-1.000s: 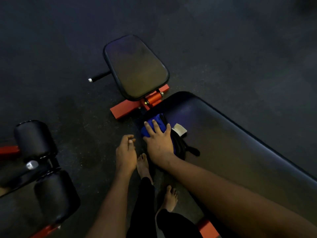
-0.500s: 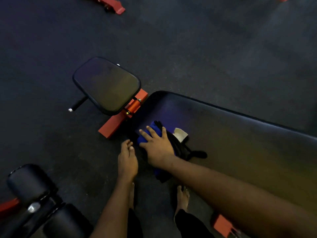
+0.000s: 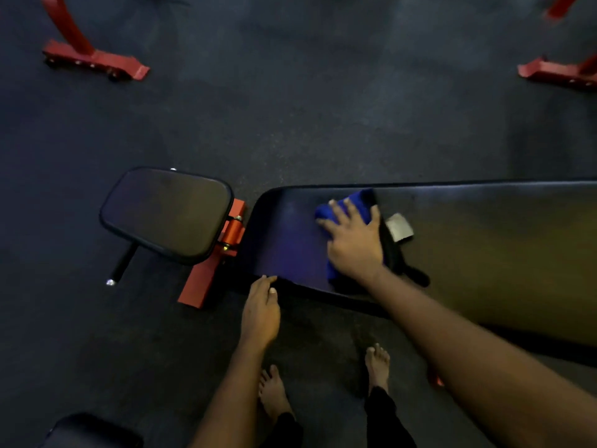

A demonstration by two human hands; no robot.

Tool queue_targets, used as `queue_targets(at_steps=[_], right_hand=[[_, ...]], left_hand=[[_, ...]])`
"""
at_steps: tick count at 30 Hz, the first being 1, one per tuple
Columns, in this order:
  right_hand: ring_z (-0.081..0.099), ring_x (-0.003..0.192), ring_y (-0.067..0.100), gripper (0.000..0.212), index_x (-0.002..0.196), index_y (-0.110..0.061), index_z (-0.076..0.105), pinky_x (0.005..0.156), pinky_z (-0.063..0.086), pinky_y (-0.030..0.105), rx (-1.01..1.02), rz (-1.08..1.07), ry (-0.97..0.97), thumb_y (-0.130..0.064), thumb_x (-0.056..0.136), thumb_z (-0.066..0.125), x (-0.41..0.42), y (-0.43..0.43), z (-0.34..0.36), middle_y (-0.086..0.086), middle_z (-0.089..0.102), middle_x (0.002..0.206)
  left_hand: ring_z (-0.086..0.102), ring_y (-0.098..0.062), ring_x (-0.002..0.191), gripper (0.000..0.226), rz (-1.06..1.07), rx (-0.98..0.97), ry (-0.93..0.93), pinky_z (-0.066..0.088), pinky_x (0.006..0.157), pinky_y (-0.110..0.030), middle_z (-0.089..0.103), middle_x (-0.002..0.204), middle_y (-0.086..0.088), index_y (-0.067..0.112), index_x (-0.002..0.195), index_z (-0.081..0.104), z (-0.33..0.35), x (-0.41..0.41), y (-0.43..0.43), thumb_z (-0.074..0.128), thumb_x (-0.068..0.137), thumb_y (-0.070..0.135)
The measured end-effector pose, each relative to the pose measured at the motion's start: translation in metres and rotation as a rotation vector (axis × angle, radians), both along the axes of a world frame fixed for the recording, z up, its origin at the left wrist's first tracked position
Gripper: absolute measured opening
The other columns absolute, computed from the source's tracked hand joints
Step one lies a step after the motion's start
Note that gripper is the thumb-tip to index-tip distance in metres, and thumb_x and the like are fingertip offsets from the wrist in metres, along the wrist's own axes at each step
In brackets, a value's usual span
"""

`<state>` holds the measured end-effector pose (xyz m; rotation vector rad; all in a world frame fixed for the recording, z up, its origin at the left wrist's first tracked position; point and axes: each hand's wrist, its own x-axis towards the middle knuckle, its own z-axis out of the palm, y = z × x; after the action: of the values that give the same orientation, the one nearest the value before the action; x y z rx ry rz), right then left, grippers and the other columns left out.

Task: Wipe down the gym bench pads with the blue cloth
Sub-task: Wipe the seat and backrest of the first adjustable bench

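Black vinyl fills the frame: the long back pad [image 3: 468, 240] runs left to right across your view, with its rounded end pointing left at the smaller seat pad [image 3: 164, 211]. The orange frame [image 3: 213, 263] shows in the gap between the two.

The blue cloth [image 3: 360, 198] lies bunched on the long pad near that rounded end. It stretches crosswise from the far edge toward the near one, and a white tag [image 3: 399, 227] pokes out on its right side. Your right hand [image 3: 353, 245] lies flat on top of it, fingers spread wide and pressing down, not gripping. Your left hand [image 3: 260, 310] holds nothing. Its fingers lie loosely together, the tips just at the pad's near edge.

That cloth looks soft, light and floppy, so it will likely fold or slip out from under a light palm. A flat, firm press through the middle should carry it best. The vinyl looks smooth and slick, so long strokes along the pad's length should glide easily.
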<state>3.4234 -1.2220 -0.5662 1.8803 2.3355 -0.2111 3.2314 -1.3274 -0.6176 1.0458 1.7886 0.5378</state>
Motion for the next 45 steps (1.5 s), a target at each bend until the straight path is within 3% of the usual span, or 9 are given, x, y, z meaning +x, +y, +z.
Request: queue_targets(at_steps=[10, 14, 17, 21, 25, 29, 35, 41, 45], right_hand=[[0.035, 0.145, 0.024, 0.059, 0.134, -0.035, 0.057, 0.115, 0.008, 0.055, -0.021, 0.134, 0.116, -0.026, 0.077, 0.067, -0.023, -0.115, -0.011, 0.001, 0.041, 0.155], [0.021, 0.15, 0.023, 0.084, 0.149, -0.041, 0.035, 0.114, 0.01, 0.059, 0.026, -0.091, 0.171, -0.024, 0.074, 0.069, -0.022, -0.125, 0.001, 0.003, 0.029, 0.161], [-0.002, 0.153, 0.029, 0.089, 0.156, -0.041, 0.013, 0.11, 0.011, 0.068, 0.073, -0.387, 0.156, -0.032, 0.084, 0.064, -0.029, -0.127, 0.022, 0.005, 0.007, 0.166], [0.023, 0.149, 0.029, 0.088, 0.156, -0.036, 0.02, 0.105, 0.029, 0.068, 0.02, -0.535, 0.16, -0.022, 0.083, 0.069, -0.04, -0.116, 0.036, 0.007, 0.026, 0.162], [0.046, 0.137, 0.024, 0.091, 0.153, -0.034, 0.026, 0.095, 0.045, 0.059, 0.207, -0.56, 0.296, -0.006, 0.078, 0.068, -0.055, -0.083, 0.036, 0.006, 0.046, 0.15], [0.039, 0.142, 0.024, 0.095, 0.155, -0.019, 0.02, 0.099, 0.041, 0.058, 0.454, -0.734, 0.359, -0.006, 0.074, 0.069, -0.056, -0.006, 0.033, 0.004, 0.042, 0.153], [0.022, 0.15, 0.023, 0.067, 0.152, -0.024, 0.036, 0.11, 0.011, 0.063, 0.199, -0.852, -0.074, -0.018, 0.085, 0.036, -0.095, 0.072, -0.041, -0.002, 0.029, 0.161], [0.045, 0.139, 0.019, 0.065, 0.139, -0.026, 0.057, 0.112, 0.008, 0.054, 0.124, -0.444, -0.025, -0.02, 0.075, 0.057, -0.175, 0.058, -0.093, -0.004, 0.049, 0.149], [0.041, 0.141, 0.024, 0.067, 0.136, -0.028, 0.059, 0.11, 0.014, 0.055, 0.241, -0.624, -0.109, -0.015, 0.071, 0.057, -0.113, 0.077, -0.062, 0.001, 0.047, 0.151]], left_hand=[[0.044, -0.02, 0.132, 0.042, -0.261, -0.109, 0.058, 0.035, 0.104, -0.032, 0.046, 0.147, -0.007, 0.022, 0.147, 0.041, 0.028, -0.015, 0.007, 0.038, 0.105, 0.02], [0.051, -0.018, 0.124, 0.039, -0.358, -0.035, 0.069, 0.038, 0.101, -0.028, 0.053, 0.139, -0.007, 0.022, 0.142, 0.046, 0.046, -0.012, 0.005, 0.04, 0.104, 0.018], [0.055, -0.001, 0.091, 0.037, -0.361, -0.007, 0.088, 0.042, 0.074, -0.014, 0.057, 0.111, 0.009, 0.023, 0.142, 0.045, 0.065, -0.018, 0.001, 0.038, 0.105, 0.019], [0.052, -0.003, 0.068, 0.035, -0.347, 0.054, 0.114, 0.04, 0.053, -0.01, 0.056, 0.089, 0.008, 0.021, 0.139, 0.048, 0.085, -0.032, 0.015, 0.036, 0.106, 0.019], [0.054, 0.005, 0.084, 0.034, -0.369, 0.133, 0.121, 0.039, 0.067, -0.005, 0.061, 0.116, 0.004, 0.019, 0.136, 0.052, 0.083, -0.056, 0.054, 0.038, 0.105, 0.018], [0.058, -0.017, 0.11, 0.033, -0.38, 0.158, 0.066, 0.045, 0.092, -0.03, 0.061, 0.127, -0.007, 0.016, 0.133, 0.055, 0.052, -0.071, 0.126, 0.039, 0.105, 0.017], [0.056, -0.024, 0.119, 0.032, -0.594, 0.175, 0.036, 0.044, 0.103, -0.042, 0.061, 0.13, -0.007, 0.014, 0.132, 0.055, 0.004, -0.088, 0.22, 0.039, 0.104, 0.018], [0.054, -0.018, 0.112, 0.029, -0.669, 0.113, 0.028, 0.036, 0.093, -0.023, 0.059, 0.125, -0.01, 0.004, 0.13, 0.054, -0.028, -0.097, 0.279, 0.041, 0.104, 0.011], [0.051, -0.022, 0.125, 0.032, -0.776, 0.013, -0.045, 0.036, 0.102, -0.027, 0.056, 0.134, -0.007, 0.011, 0.136, 0.05, -0.03, -0.096, 0.292, 0.04, 0.105, 0.016]])
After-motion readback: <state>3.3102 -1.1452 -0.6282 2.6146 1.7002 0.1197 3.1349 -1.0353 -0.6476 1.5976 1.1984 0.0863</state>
